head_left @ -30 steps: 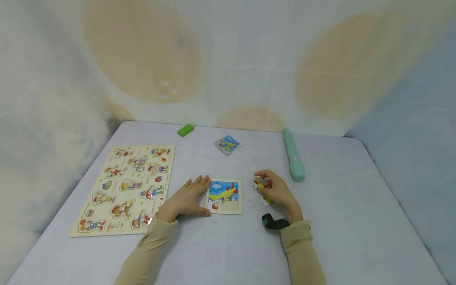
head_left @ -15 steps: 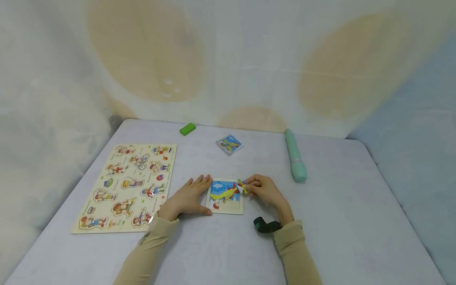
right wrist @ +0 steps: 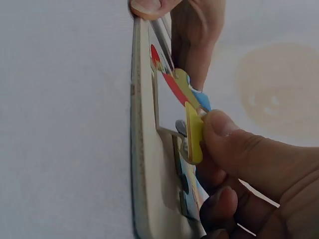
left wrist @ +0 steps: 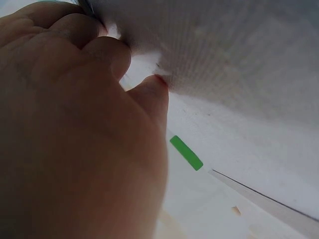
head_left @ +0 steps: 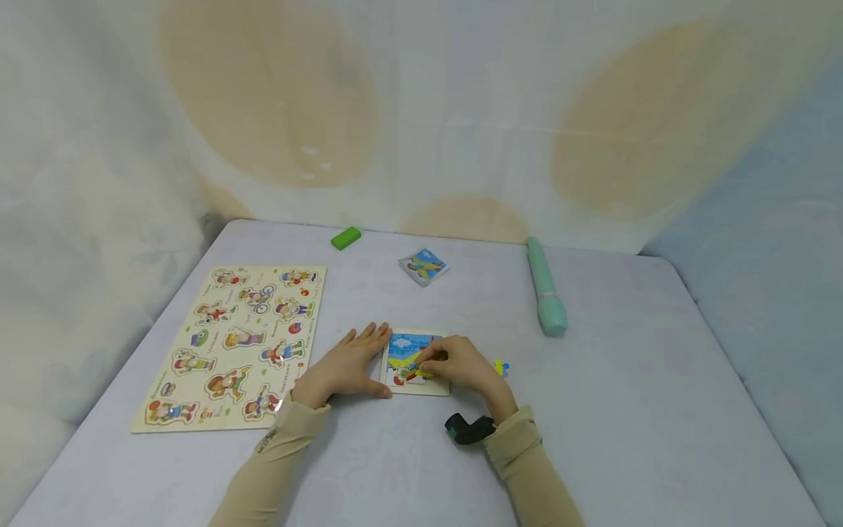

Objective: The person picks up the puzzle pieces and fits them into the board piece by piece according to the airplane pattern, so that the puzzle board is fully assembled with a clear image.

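Note:
A small square jigsaw tray (head_left: 431, 391) with a yellow airplane picture lies in front of me in the head view. My left hand (head_left: 339, 369) rests spread along its left side, thumb near the bottom corner and fingertips at the top corner. Over the tray's lower right part, my right hand (head_left: 467, 366) pinches a yellow jigsaw piece (right wrist: 194, 130) between thumb and fingers. In the right wrist view, this piece is tilted and overlaps a white, red and yellow piece (right wrist: 167, 102) at the tray. Another yellow and blue piece (head_left: 503, 367) lies right of the tray, partly hidden behind my right hand.
On the left lies a large wooden puzzle board (head_left: 230, 351) with sports figures. Toward the back are a green block (head_left: 345, 238) and an airplane picture card (head_left: 424, 266). A long mint-green, club-shaped object (head_left: 545, 293) lies at back right. A curtain stands behind the table.
My right hand has picked up a piece from right of the tray and carried it left over the tray's lower right part. My left hand has stayed in place.

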The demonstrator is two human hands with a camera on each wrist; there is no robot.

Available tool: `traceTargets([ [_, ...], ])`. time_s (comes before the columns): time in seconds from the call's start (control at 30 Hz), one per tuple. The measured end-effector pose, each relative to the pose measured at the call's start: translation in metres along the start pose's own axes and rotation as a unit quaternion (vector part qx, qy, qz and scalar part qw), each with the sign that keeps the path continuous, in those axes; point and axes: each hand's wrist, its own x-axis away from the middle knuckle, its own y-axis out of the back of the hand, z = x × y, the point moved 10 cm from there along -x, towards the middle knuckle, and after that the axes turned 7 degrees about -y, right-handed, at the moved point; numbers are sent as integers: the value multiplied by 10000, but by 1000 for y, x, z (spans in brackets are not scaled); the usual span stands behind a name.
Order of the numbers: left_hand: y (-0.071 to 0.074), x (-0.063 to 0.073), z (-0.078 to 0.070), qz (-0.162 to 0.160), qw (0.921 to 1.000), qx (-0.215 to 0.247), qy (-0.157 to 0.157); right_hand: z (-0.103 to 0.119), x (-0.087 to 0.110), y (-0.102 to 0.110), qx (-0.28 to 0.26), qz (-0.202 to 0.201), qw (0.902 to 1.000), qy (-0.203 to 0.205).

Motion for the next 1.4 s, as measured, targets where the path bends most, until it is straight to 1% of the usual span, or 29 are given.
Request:
traceTargets([
  [0.17,1,0,0,-7,10000,-38,-16,6,-1,-5,296,-100,9995,95],
  [0.27,2,0,0,-15,10000,-68,-20,9,-2,-6,560,-290,9979,139],
  [0.43,4,-1,-1,-41,10000,-23,-22,9,-2,-5,809,-601,9949,-73],
  [0.57,5,-1,-2,-74,10000,35,-57,6,-2,-6,682,-548,9960,-201],
  [0.67,3,-1,-2,-91,9999,70,-51,-1,-2,-4,233,-367,9988,-212],
  [0.73,1,-1,-1,-88,9999,79,-39,-9,1,2,-197,-298,9992,-179],
  [0.8,-1,-1,-2,-87,9999,97,-45,-20,4,12,-736,-289,9967,-152],
  [0.87,-2,-2,-2,-54,10000,70,-25,-32,10,28,-1141,-422,9924,-158],
  [0.97,-2,-1,-2,-10,10000,26,7,-49,22,52,-1555,-654,9856,-89],
  [1.03,-2,0,-2,-1,10000,6,16,-59,31,67,-1596,-797,9840,-23],
  [1.13,0,0,-2,-18,10000,28,11,-73,43,81,-1460,-766,9863,17],
  [1.23,0,0,-2,-30,10000,42,13,-85,50,87,-1199,-560,9912,8],
  [1.33,0,0,-1,-32,10000,30,32,-92,54,87,-1010,-345,9943,47],
  [1.4,0,0,-2,-41,10000,51,31,-93,54,88,-879,-329,9955,99],
])
